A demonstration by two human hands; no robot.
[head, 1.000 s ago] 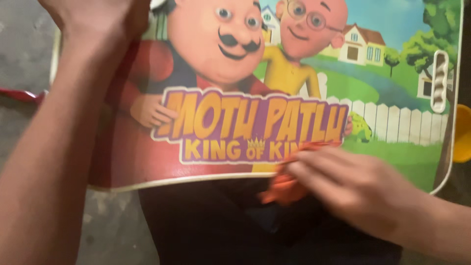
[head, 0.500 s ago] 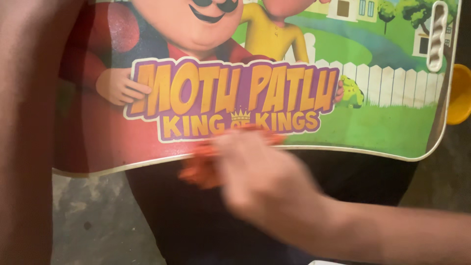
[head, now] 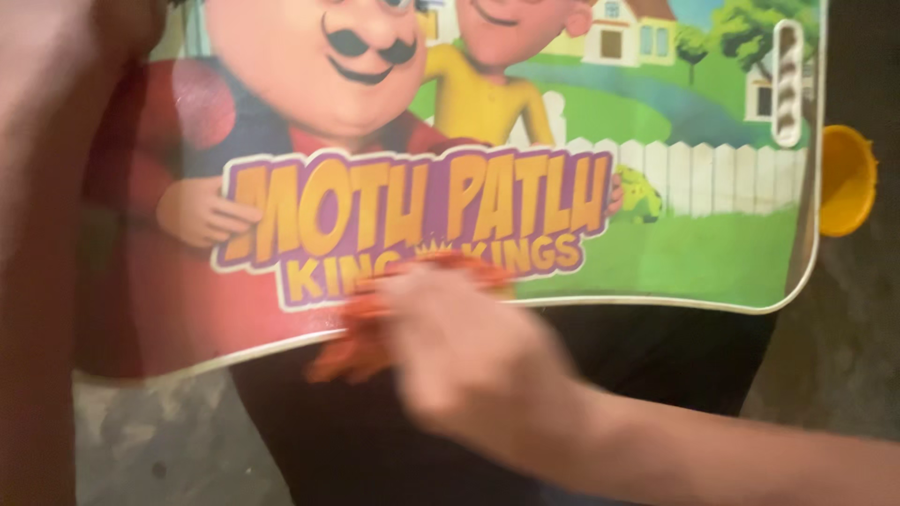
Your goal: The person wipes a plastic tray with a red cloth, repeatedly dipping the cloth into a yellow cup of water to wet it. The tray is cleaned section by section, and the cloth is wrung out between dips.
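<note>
**Ana:** What's in front of you right now?

**Me:** I'm looking down at a flat lap board with a glossy printed cartoon top and a cream rim (head: pixel 656 302). It lies across dark-clothed legs (head: pixel 394 440), tilted a little, its near edge curving over them. The print shows two cartoon figures, a white fence, green grass and a purple banner.

**Ana:** And the right hand?

**Me:** My right hand (head: pixel 469 361) comes in from the lower right, blurred. Its fingers are closed on a crumpled orange cloth (head: pixel 361 333), which it presses against the board's near edge, just under the banner. Part of the cloth lies on the printed surface and part hangs past the rim over the legs.

**Ana:** The left?

**Me:** Only my left forearm (head: pixel 42 281) is clear, running up the left side of the view. The left hand (head: pixel 122 23) sits at the top left corner, by the board's far left edge, mostly cut off. Whether it grips the board or just rests there, I cannot tell.

**Ana:** Anything else around?

**Me:** A slotted handle cut-out (head: pixel 787 82) near the board's right end, a round yellow plastic piece (head: pixel 847 180) poking out just beyond that edge, and grey concrete floor (head: pixel 187 440) below.
</note>
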